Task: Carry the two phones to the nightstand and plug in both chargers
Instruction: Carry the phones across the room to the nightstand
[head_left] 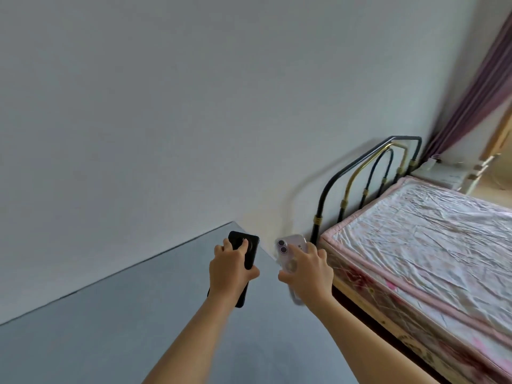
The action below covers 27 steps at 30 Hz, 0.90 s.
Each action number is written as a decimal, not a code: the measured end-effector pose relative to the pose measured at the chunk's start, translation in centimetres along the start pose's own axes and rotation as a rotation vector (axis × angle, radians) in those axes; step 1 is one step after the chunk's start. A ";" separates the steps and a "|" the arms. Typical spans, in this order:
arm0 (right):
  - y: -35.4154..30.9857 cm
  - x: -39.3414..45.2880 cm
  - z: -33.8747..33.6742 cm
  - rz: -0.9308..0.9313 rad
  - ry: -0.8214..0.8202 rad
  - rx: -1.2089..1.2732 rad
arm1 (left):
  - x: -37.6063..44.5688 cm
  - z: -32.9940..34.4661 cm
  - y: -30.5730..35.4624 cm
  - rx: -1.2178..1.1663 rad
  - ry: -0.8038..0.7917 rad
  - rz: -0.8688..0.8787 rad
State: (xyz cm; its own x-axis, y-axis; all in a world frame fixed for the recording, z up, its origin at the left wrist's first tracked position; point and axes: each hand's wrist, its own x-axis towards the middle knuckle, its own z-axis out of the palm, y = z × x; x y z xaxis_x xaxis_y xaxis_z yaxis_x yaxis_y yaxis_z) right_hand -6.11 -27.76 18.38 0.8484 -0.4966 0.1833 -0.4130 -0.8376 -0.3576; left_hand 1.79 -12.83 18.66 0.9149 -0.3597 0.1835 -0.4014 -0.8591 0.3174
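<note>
My left hand (230, 270) grips a black phone (247, 249), held back side up with its round camera ring showing. My right hand (307, 268) grips a pale lilac phone (288, 246) in a clear case, two camera lenses facing up. Both phones are held out in front of me over the floor, close to the bed's near corner. A white nightstand (446, 173) stands beyond the bed's headboard at the far right. No charger is visible.
A bed (432, 234) with a plastic-wrapped pink-trimmed mattress fills the right side. Its black and brass metal headboard (368, 176) stands against the white wall. A purple curtain (479, 87) hangs at the top right. Grey floor (110, 328) spreads to the left.
</note>
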 end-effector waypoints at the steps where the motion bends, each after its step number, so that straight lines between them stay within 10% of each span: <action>1: 0.9 -0.9 -0.8 0.032 0.016 -0.010 | -0.4 0.1 0.9 -0.004 -0.009 0.040; 27: 32.4 -39.3 -22.0 0.835 0.368 -0.233 | -30.1 7.6 40.2 -0.073 -0.198 1.018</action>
State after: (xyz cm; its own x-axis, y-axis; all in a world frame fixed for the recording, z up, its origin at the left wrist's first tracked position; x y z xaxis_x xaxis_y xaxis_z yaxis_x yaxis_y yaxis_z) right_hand -60.14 -40.38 19.72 0.1066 -0.9644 0.2422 -0.9301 -0.1828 -0.3186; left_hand -41.54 -39.27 18.82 0.1301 -0.9614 0.2424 -0.9834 -0.0941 0.1549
